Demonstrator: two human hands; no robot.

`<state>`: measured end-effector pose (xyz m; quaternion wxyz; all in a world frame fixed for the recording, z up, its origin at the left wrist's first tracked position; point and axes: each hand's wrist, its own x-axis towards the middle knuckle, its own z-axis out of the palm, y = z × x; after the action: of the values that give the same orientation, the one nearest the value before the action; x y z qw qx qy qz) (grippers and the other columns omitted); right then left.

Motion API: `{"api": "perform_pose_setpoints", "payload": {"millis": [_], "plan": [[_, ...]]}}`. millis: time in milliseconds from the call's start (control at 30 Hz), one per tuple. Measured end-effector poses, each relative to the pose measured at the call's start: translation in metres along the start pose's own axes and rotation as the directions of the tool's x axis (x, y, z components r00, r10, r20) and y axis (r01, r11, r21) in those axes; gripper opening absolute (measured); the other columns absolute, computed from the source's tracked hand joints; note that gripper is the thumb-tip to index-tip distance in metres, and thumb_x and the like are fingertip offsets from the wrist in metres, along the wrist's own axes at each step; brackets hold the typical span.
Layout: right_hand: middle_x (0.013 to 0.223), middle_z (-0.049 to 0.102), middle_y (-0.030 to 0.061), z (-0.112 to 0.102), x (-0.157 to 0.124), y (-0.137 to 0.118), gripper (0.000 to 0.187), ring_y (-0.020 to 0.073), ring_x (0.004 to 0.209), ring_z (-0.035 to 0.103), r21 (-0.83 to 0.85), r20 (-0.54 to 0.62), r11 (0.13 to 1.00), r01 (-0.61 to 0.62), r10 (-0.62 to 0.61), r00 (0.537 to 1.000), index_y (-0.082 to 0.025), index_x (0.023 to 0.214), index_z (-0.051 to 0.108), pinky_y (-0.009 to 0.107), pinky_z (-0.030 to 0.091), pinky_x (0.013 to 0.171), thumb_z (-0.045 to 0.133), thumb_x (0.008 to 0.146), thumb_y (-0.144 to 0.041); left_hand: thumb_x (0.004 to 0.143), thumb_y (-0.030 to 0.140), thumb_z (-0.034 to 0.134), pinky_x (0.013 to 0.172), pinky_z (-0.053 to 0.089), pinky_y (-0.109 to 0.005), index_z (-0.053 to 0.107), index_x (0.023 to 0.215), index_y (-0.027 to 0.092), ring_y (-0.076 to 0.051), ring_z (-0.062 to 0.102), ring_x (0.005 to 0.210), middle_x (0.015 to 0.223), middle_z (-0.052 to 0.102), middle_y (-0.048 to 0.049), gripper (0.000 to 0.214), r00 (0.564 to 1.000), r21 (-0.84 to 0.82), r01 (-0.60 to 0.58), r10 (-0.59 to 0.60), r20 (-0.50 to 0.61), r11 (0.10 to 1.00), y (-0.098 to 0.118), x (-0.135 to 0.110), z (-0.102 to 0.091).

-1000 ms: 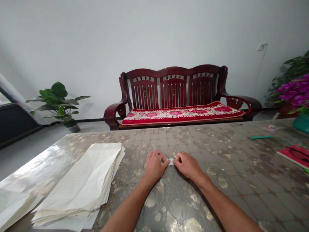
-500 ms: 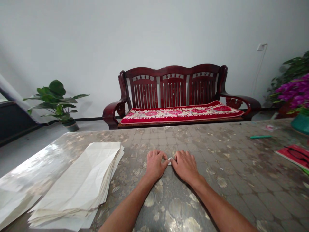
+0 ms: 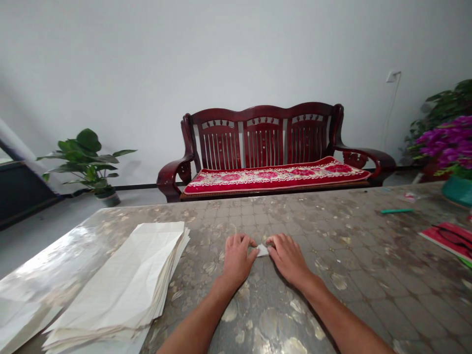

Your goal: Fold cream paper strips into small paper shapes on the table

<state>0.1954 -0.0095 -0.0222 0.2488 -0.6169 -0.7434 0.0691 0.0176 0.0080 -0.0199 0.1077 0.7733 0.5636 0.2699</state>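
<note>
A small white piece of folded paper (image 3: 262, 250) lies between my hands near the middle of the table (image 3: 280, 309). My left hand (image 3: 239, 253) grips its left edge between thumb and forefinger, the other fingers curled. My right hand (image 3: 286, 254) pinches its right edge in the same way. Both hands rest low at the tabletop, and the fingertips partly cover the paper's two sides. How the paper is folded is too small to make out.
To the left lies a stack of white paper sheets (image 3: 121, 280), with more sheets (image 3: 22, 319) beyond. At right are a green pen (image 3: 396, 211), a red book (image 3: 442, 236) with glasses on it, and a teal flowerpot (image 3: 457, 191). A wooden bench (image 3: 263, 115) stands behind.
My hands have moved slightly apart, so more of the white paper shows between them. The whole view has shifted a little downward in the picture.
</note>
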Motion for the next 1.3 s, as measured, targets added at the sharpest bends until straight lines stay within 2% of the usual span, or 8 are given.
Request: {"api": "perform_pose_setpoints", "payload": {"millis": [233, 333, 433, 567, 700, 967, 1300], "plan": [[0.103, 0.066, 0.0028, 0.001, 0.0, 0.013, 0.031, 0.0203, 0.1, 0.054, 0.275, -0.034, 0.961, -0.02, 0.031, 0.999, -0.026, 0.097, 0.063, 0.034, 0.038, 0.09, 0.032, 0.097, -0.031, 0.074, 0.024, 0.074, 0.097, 0.039, -0.038, 0.062, 0.102, 0.022, -0.024, 0.051, 0.109, 0.11, 0.06, -0.0048, 0.03, 0.998, -0.134, -0.069, 0.068, -0.012, 0.989, -0.001, -0.004, -0.001], [0.099, 0.066, 0.0033, -0.001, 0.001, 0.015, 0.031, 0.0198, 0.099, 0.056, 0.413, -0.063, 0.91, -0.026, 0.057, 0.996, -0.024, 0.094, 0.063, 0.033, 0.04, 0.091, 0.033, 0.095, -0.033, 0.072, 0.021, 0.075, 0.097, 0.04, -0.037, 0.062, 0.106, 0.021, -0.024, 0.051, 0.11, 0.113, 0.06, -0.0058, 0.037, 0.995, -0.211, -0.095, 0.098, 0.007, 0.973, -0.002, -0.005, -0.002], [0.096, 0.066, 0.004, -0.001, 0.002, 0.017, 0.027, 0.02, 0.097, 0.058, 0.495, -0.079, 0.868, -0.028, 0.077, 0.994, -0.023, 0.091, 0.063, 0.032, 0.043, 0.088, 0.038, 0.09, -0.032, 0.075, 0.021, 0.073, 0.098, 0.041, -0.037, 0.064, 0.107, 0.021, -0.023, 0.053, 0.109, 0.113, 0.061, -0.0061, 0.033, 0.994, -0.275, -0.097, 0.106, 0.019, 0.957, -0.003, -0.005, -0.001], [0.093, 0.065, 0.0034, 0.0, 0.002, 0.017, 0.019, 0.0191, 0.086, 0.058, 0.491, -0.077, 0.87, -0.047, 0.098, 0.992, -0.022, 0.09, 0.064, 0.031, 0.045, 0.081, 0.049, 0.08, -0.027, 0.081, 0.02, 0.068, 0.099, 0.042, -0.038, 0.069, 0.103, 0.022, -0.022, 0.055, 0.108, 0.111, 0.063, -0.0059, 0.022, 0.998, -0.313, -0.06, 0.065, 0.007, 0.948, -0.003, -0.001, 0.002], [0.09, 0.064, 0.0024, 0.001, 0.003, 0.015, 0.019, 0.0182, 0.08, 0.057, 0.473, -0.093, 0.88, -0.053, 0.109, 0.99, -0.022, 0.089, 0.065, 0.031, 0.045, 0.077, 0.053, 0.074, -0.024, 0.082, 0.019, 0.067, 0.094, 0.045, -0.037, 0.071, 0.101, 0.023, -0.022, 0.058, 0.105, 0.107, 0.064, -0.0057, 0.021, 0.999, -0.298, -0.053, 0.05, -0.016, 0.953, -0.001, 0.005, 0.006], [0.088, 0.063, 0.0021, 0.001, 0.003, 0.014, 0.016, 0.0177, 0.078, 0.057, 0.463, -0.099, 0.885, -0.055, 0.113, 0.989, -0.022, 0.087, 0.065, 0.03, 0.044, 0.074, 0.054, 0.075, -0.024, 0.084, 0.019, 0.065, 0.09, 0.046, -0.034, 0.075, 0.094, 0.025, -0.021, 0.061, 0.099, 0.098, 0.068, -0.0038, 0.015, 0.995, -0.255, -0.102, 0.104, -0.004, 0.961, 0.005, 0.014, 0.009], [0.088, 0.061, 0.0013, 0.003, 0.004, 0.01, 0.012, 0.0165, 0.077, 0.056, 0.416, -0.091, 0.908, -0.051, 0.097, 0.991, -0.023, 0.085, 0.066, 0.028, 0.043, 0.073, 0.058, 0.077, -0.025, 0.086, 0.021, 0.064, 0.086, 0.045, -0.032, 0.077, 0.087, 0.025, -0.02, 0.061, 0.095, 0.093, 0.069, -0.0035, 0.013, 0.989, -0.238, -0.15, 0.147, -0.027, 0.96, 0.005, 0.012, 0.009]]}}
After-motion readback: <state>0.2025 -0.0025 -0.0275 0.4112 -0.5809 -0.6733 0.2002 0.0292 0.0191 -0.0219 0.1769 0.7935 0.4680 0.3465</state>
